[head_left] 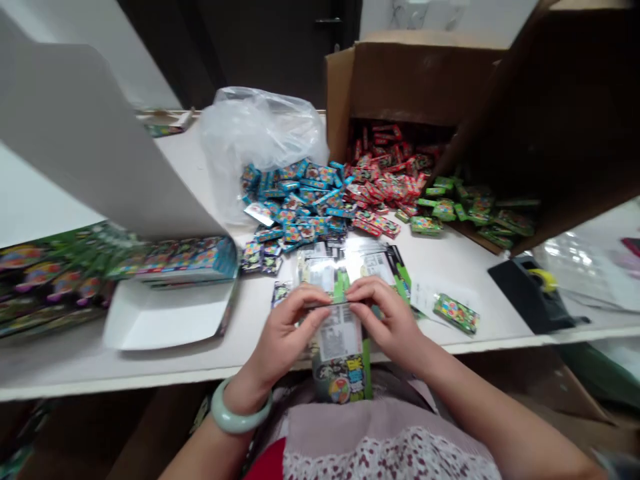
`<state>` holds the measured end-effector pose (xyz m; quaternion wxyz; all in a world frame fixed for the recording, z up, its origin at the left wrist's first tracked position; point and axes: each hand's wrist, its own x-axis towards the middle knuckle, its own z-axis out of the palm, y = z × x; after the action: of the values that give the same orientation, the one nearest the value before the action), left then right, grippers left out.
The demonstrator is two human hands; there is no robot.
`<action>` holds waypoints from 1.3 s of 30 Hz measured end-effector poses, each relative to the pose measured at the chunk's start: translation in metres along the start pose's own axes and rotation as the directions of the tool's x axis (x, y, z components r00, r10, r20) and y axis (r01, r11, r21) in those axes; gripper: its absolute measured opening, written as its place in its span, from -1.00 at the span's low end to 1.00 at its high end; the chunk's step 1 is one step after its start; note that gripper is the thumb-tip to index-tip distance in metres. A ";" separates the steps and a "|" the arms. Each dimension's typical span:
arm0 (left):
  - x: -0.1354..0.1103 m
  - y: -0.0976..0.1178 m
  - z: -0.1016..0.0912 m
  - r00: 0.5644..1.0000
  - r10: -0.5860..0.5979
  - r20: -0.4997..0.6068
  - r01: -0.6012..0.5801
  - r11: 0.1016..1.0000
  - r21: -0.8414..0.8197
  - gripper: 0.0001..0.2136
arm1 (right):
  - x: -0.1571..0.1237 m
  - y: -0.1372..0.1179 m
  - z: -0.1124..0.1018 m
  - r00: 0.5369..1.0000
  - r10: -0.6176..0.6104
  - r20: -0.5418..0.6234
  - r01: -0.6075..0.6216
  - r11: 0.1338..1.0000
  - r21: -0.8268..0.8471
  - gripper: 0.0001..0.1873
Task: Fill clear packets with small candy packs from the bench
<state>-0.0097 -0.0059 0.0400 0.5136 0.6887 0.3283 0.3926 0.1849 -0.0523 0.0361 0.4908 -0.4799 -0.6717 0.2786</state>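
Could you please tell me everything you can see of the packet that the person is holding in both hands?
This glossy packet is pinched along its top edge between the left hand and right hand, hanging roughly upright. It shows a white-and-grey printed label above colourful printing, with a green strip down one side.

Packing workroom: white bench, cardboard carton, heaped printed packets, tape dispenser.

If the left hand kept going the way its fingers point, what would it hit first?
Probably the right hand, just across the top edge of the held packet; depth is unclear here.
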 end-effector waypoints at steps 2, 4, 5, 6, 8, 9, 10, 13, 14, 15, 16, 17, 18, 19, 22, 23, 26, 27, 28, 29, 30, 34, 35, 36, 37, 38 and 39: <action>0.003 -0.002 0.000 0.999 0.023 -0.030 -0.021 0.997 0.069 -0.95 | 0.002 -0.002 0.004 1.000 0.007 -0.001 -0.007 1.000 -0.002 -0.91; 0.006 -0.006 -0.001 0.998 -0.006 -0.058 0.013 0.993 0.119 -0.97 | 0.004 -0.001 0.007 1.000 0.020 0.001 -0.020 1.000 0.018 -0.91; 0.008 -0.009 -0.002 0.997 -0.028 -0.068 0.037 0.990 0.137 -0.97 | 0.006 0.001 0.007 0.999 0.047 0.014 -0.047 0.998 0.048 -0.88; 0.009 -0.011 -0.003 0.996 -0.052 -0.079 0.064 0.986 0.153 -0.97 | 0.006 0.005 0.003 0.996 0.087 0.033 -0.090 0.992 0.093 -0.84; 0.010 -0.014 -0.006 0.989 -0.089 -0.117 0.108 0.979 0.173 -0.98 | 0.005 0.017 -0.014 0.978 0.196 0.069 -0.206 0.963 0.174 -0.71; 0.010 -0.015 -0.008 0.985 -0.100 -0.138 0.125 0.976 0.180 -0.97 | 0.003 0.024 -0.027 0.965 0.255 0.061 -0.262 0.949 0.175 -0.68; 0.010 -0.015 -0.009 0.982 -0.108 -0.157 0.137 0.973 0.186 -0.96 | 0.000 0.034 -0.044 0.950 0.312 0.022 -0.312 0.941 0.134 -0.68; 0.010 -0.017 -0.009 0.973 -0.102 -0.205 0.144 0.969 0.200 -0.93 | -0.014 0.067 -0.096 0.897 0.402 -0.182 -0.438 0.859 -0.264 -0.85; 0.010 -0.018 -0.009 0.971 -0.107 -0.213 0.151 0.967 0.204 -0.92 | -0.020 0.078 -0.109 0.887 0.426 -0.176 -0.459 0.784 -0.418 -0.85; 0.011 -0.018 -0.007 0.970 -0.114 -0.215 0.160 0.965 0.207 -0.91 | -0.024 0.087 -0.119 0.879 0.449 -0.162 -0.461 0.707 -0.537 -0.85; 0.012 -0.018 -0.005 0.969 -0.123 -0.215 0.168 0.964 0.207 -0.90 | -0.029 0.094 -0.125 0.869 0.475 -0.136 -0.445 0.634 -0.632 -0.83; 0.014 -0.018 -0.004 0.969 -0.130 -0.210 0.174 0.963 0.206 -0.90 | -0.032 0.100 -0.127 0.859 0.501 -0.106 -0.423 0.577 -0.699 -0.78; 0.015 -0.018 -0.002 0.970 -0.131 -0.204 0.173 0.963 0.206 -0.89 | -0.035 0.104 -0.127 0.850 0.520 -0.089 -0.404 0.534 -0.743 -0.73; 0.016 -0.017 -0.001 0.972 -0.128 -0.198 0.169 0.964 0.207 -0.89 | -0.037 0.106 -0.125 0.842 0.534 -0.083 -0.392 0.499 -0.773 -0.67; 0.017 -0.016 0.000 0.975 -0.120 -0.186 0.161 0.962 0.220 -0.89 | -0.037 0.109 -0.117 0.823 0.559 -0.098 -0.394 0.438 -0.808 -0.63; 0.017 -0.016 0.000 0.976 -0.123 -0.182 0.163 0.961 0.224 -0.89 | -0.036 0.109 -0.116 0.819 0.564 -0.105 -0.401 0.432 -0.808 -0.65; 0.015 -0.017 -0.002 0.971 -0.125 -0.206 0.173 0.957 0.232 -0.89 | -0.032 0.112 -0.118 0.812 0.572 -0.114 -0.414 0.427 -0.804 -0.75; 0.015 -0.017 -0.003 0.968 -0.128 -0.215 0.178 0.956 0.233 -0.89 | -0.031 0.113 -0.119 0.812 0.572 -0.118 -0.416 0.425 -0.804 -0.78; 0.014 -0.017 -0.003 0.966 -0.127 -0.225 0.179 0.956 0.231 -0.90 | -0.031 0.114 -0.120 0.811 0.572 -0.122 -0.419 0.423 -0.804 -0.79; 0.014 -0.017 -0.002 0.965 -0.128 -0.227 0.181 0.957 0.228 -0.90 | -0.030 0.115 -0.120 0.812 0.569 -0.126 -0.420 0.421 -0.804 -0.80; 0.013 -0.017 -0.002 0.966 -0.128 -0.225 0.179 0.958 0.224 -0.90 | -0.030 0.116 -0.120 0.814 0.566 -0.129 -0.419 0.420 -0.805 -0.81; 0.013 -0.015 -0.001 0.969 -0.128 -0.212 0.175 0.960 0.220 -0.90 | -0.030 0.115 -0.116 0.834 0.534 -0.140 -0.405 0.419 -0.813 -0.80; 0.013 -0.015 -0.001 0.969 -0.128 -0.213 0.176 0.958 0.225 -0.89 | -0.030 0.114 -0.115 0.839 0.524 -0.145 -0.402 0.419 -0.814 -0.80; 0.013 -0.016 -0.001 0.968 -0.125 -0.218 0.176 0.957 0.230 -0.89 | -0.031 0.114 -0.114 0.844 0.515 -0.149 -0.400 0.420 -0.814 -0.80; 0.013 -0.017 -0.002 0.968 -0.127 -0.218 0.178 0.956 0.233 -0.89 | -0.031 0.114 -0.113 0.848 0.507 -0.153 -0.399 0.421 -0.815 -0.81; 0.012 -0.017 -0.002 0.967 -0.128 -0.219 0.179 0.956 0.234 -0.89 | -0.032 0.114 -0.113 0.851 0.501 -0.156 -0.398 0.423 -0.814 -0.81; 0.012 -0.018 -0.002 0.967 -0.130 -0.221 0.182 0.955 0.235 -0.88 | -0.033 0.114 -0.113 0.854 0.495 -0.158 -0.397 0.425 -0.814 -0.82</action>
<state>-0.0070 0.0099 0.0259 0.4146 0.6766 0.4800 0.3740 0.3333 -0.0495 -0.0318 0.0806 -0.7963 -0.5945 0.0766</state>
